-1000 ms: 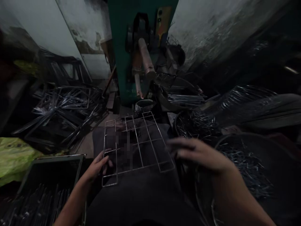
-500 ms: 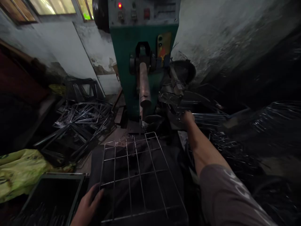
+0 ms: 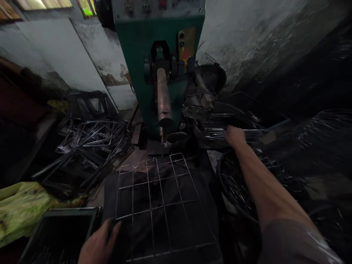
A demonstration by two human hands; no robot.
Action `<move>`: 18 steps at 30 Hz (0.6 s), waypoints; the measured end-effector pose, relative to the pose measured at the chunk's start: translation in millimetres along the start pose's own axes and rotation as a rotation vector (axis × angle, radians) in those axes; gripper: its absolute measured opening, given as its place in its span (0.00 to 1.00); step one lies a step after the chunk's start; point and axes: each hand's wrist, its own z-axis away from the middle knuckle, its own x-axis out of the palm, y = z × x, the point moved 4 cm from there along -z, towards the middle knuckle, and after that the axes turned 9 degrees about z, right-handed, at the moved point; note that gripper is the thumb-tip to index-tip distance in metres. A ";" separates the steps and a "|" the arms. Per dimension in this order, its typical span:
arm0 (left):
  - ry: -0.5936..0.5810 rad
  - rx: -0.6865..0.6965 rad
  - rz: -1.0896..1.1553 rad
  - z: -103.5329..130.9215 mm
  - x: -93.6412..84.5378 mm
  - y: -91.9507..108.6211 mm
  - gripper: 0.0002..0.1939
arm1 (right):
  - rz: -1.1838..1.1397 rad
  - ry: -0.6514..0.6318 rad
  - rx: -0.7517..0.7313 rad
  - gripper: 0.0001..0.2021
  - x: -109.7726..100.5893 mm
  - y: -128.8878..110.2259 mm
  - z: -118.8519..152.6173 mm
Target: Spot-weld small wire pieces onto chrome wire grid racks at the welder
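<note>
A wire grid (image 3: 151, 210) of thin metal rods lies tilted over the dark cloth in front of me. My left hand (image 3: 100, 238) is closed around its left edge, thumb on one side and fingers on the other. To the right, my right hand (image 3: 235, 136) is stretched out over a bundle of straight metal rods (image 3: 216, 134) in a dark tray. Its fingers are curled down among the rods; their tips are hidden, so what they grip cannot be made out. Beyond the grid stands a green machine (image 3: 132, 55) with a thick copper-coloured cylinder (image 3: 164, 97) pointing toward me.
Metal frames (image 3: 90, 137) lie in a tangled pile at the left. A yellow sack (image 3: 24, 209) and a dark framed panel (image 3: 62, 227) are at the lower left. Under my right forearm stands a round bin (image 3: 236, 187) of metal pieces. A phone (image 3: 186, 46) rests against the machine.
My right hand has shifted right along the rods in the tray. My left hand stays on the grid's left edge. The camera view has tilted slightly down and to the right.
</note>
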 end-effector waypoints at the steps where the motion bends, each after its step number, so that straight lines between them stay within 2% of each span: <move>1: 0.022 -0.002 -0.020 -1.7 -4.3 2.7 0.20 | -0.015 0.052 0.009 0.17 -6.6 5.9 8.2; 4: 0.050 0.037 0.012 -8.9 -18.5 24.9 0.20 | -0.088 0.196 0.007 0.15 -27.2 16.5 37.1; 6: -0.037 0.122 0.146 -13.9 -20.8 60.2 0.20 | -0.120 0.233 -0.016 0.14 -39.9 11.9 60.0; 7: -0.122 0.169 0.240 -15.5 -17.6 83.8 0.20 | -0.128 0.235 -0.036 0.14 -45.8 5.2 72.7; 10: -0.537 0.254 0.545 -14.3 13.7 164.9 0.22 | -0.139 0.206 -0.137 0.11 -60.2 -29.2 117.2; 12: -0.728 0.192 0.798 -13.9 43.6 212.5 0.27 | -0.127 0.185 -0.220 0.10 -65.1 -56.4 151.5; 13: -0.813 0.104 0.912 -14.7 61.2 231.1 0.28 | -0.125 0.193 -0.258 0.10 -66.2 -69.0 169.1; 15: -0.880 -0.038 1.102 -20.9 94.5 259.1 0.30 | -0.148 0.245 -0.328 0.10 -66.4 -90.3 201.8; 16: -0.891 -0.039 1.169 -25.8 108.8 270.1 0.29 | -0.177 0.278 -0.367 0.10 -65.6 -99.4 215.6; 18: -0.778 -0.007 1.187 -40.3 130.5 281.6 0.24 | -0.257 0.324 -0.442 0.13 -63.1 -114.4 235.7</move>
